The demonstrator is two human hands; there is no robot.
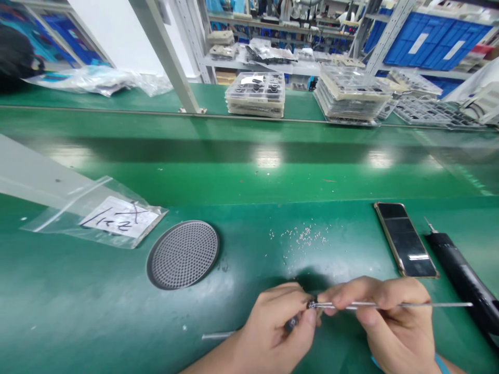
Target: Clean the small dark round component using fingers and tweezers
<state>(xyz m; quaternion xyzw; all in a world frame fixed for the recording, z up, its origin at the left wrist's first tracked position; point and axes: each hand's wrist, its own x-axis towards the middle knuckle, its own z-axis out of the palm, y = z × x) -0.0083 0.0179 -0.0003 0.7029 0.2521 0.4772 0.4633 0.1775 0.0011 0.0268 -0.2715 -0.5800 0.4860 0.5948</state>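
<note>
Near the bottom centre, my left hand (pixel 278 324) is closed, pinching a small dark part (pixel 292 322) mostly hidden by the fingers. My right hand (pixel 393 314) grips slim metal tweezers (pixel 448 305), seen nearly edge-on. Their two tips touch or nearly touch the small part at the left fingertips. Beyond the hands, many tiny pale pieces, perhaps screws (pixel 306 236), lie scattered on the green table (pixel 241 223). A thin silvery rod (pixel 218 336) shows from behind my left wrist.
Left of the hands lies a round grey perforated tray (pixel 183 254), with a labelled plastic bag (pixel 117 218) beside it. On the right are a phone (pixel 407 239) and a black pen-shaped driver (pixel 460 280). Stacked clear trays (pixel 255 93) line the back ledge beside a metal post (pixel 166 52).
</note>
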